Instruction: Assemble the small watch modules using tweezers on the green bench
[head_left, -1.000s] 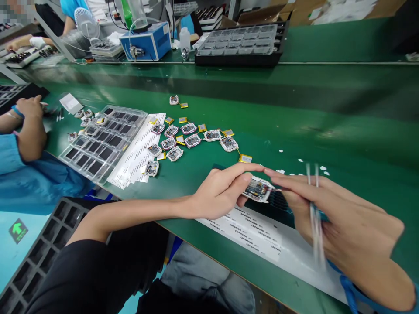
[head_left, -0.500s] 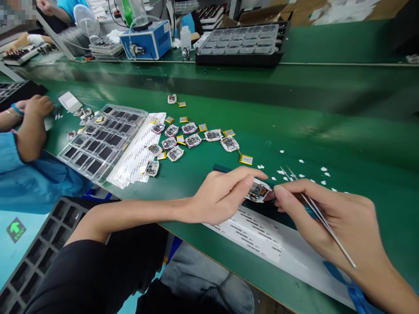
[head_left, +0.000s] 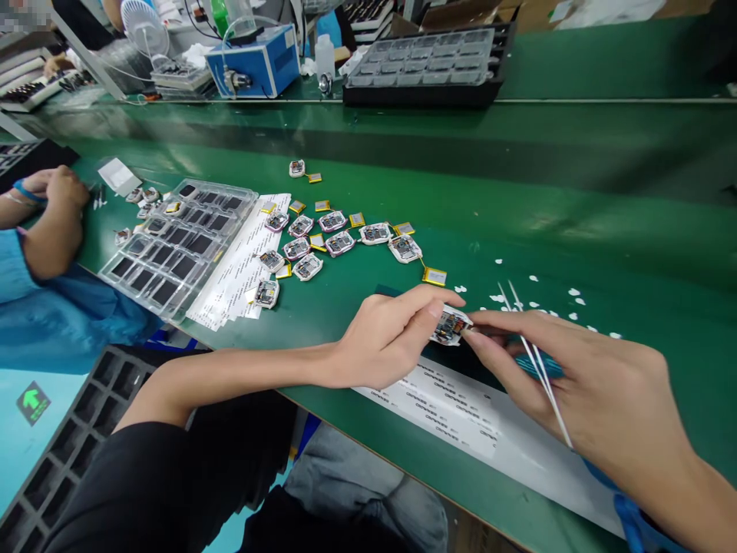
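Module point(head_left: 449, 326), held just beyond the far edge of the printed sheet point(head_left: 437, 407): my left hand point(head_left: 387, 338) grasps its left end; my right hand point(head_left: 599, 376) pinches at its right edge with tweezers point(head_left: 556, 408) tucked in the palm. I judge that a slipping pinch could strain components, or swinging tweezers scratch them. Component face points upward; long axis apparently follows the sheet's length, though my fingers hide one end.

"Any readable sign?"
"A dark square sign point(head_left: 33, 402) with a bright green arrow, on the pale blue floor point(head_left: 14, 453)."
"And the long white paper sheet point(head_left: 437, 407)?"
"Rows of dark lettering, too small to read."
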`<state>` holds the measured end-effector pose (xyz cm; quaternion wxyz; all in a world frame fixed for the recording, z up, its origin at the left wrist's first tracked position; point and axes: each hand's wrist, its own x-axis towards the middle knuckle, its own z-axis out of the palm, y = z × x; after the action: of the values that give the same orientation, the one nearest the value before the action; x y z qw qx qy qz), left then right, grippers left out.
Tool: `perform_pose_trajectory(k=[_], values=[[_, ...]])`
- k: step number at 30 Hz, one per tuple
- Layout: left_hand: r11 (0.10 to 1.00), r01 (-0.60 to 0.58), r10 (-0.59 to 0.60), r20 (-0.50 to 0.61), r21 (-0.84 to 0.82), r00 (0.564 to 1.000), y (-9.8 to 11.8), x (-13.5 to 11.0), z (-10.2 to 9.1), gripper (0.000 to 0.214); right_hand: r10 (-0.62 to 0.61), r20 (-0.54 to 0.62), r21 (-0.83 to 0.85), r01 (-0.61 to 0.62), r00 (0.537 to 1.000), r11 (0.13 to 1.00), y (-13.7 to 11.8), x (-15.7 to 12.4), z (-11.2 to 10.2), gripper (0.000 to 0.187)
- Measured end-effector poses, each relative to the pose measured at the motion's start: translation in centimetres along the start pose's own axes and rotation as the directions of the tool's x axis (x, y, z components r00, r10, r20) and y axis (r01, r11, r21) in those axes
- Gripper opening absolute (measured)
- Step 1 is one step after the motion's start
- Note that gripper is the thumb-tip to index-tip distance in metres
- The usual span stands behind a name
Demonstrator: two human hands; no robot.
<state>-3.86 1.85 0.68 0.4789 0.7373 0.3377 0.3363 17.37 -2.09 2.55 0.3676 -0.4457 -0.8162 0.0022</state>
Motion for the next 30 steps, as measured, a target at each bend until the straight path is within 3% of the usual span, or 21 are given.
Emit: perform_pose_trajectory(k=[7, 10, 15, 20, 23, 27, 30], values=[[1.0, 0.004, -0.004, 0.003, 0.024, 1.0, 0.0, -0.1, 0.0, 0.05, -0.143, -0.037, -0.199, 0.133, 0.989, 0.971, 0.0, -0.2, -0.3, 0.006], [0.999, 0.011, -0.011, -0.006, 0.046, 1.0, 0.1, 0.0, 0.1, 0.051, -0.194, 0.006, -0.309, 0.186, 0.981, 0.933, 0.1, -0.4, -0.8, 0.009], [0.997, 0.013, -0.012, -0.009, 0.071, 1.0, 0.0, 0.2, 0.2, 0.053, -0.302, 0.177, -0.575, 0.347, 0.937, 0.741, 0.4, -1.5, -1.5, 0.021], [0.994, -0.014, 0.012, 0.017, 0.111, 1.0, -0.2, 0.0, 0.4, 0.051, -0.444, 0.192, -0.629, 0.457, 0.875, 0.629, 0.0, -1.4, -1.7, 0.029], [0.989, -0.058, 0.051, 0.053, 0.137, 0.997, -0.2, -0.4, 0.6, 0.051, -0.487, 0.181, -0.603, 0.487, 0.855, 0.632, -0.5, -0.8, -1.6, 0.03], [0.989, -0.078, 0.069, 0.075, 0.129, 0.995, -0.1, -0.7, 0.8, 0.051, -0.442, 0.155, -0.564, 0.446, 0.884, 0.695, -1.0, -0.5, -1.1, 0.044], [0.99, -0.083, 0.078, 0.047, 0.112, 0.996, 0.2, -0.7, 0.8, 0.045, -0.447, 0.128, -0.575, 0.433, 0.885, 0.694, -1.6, -0.4, -0.9, 0.039]])
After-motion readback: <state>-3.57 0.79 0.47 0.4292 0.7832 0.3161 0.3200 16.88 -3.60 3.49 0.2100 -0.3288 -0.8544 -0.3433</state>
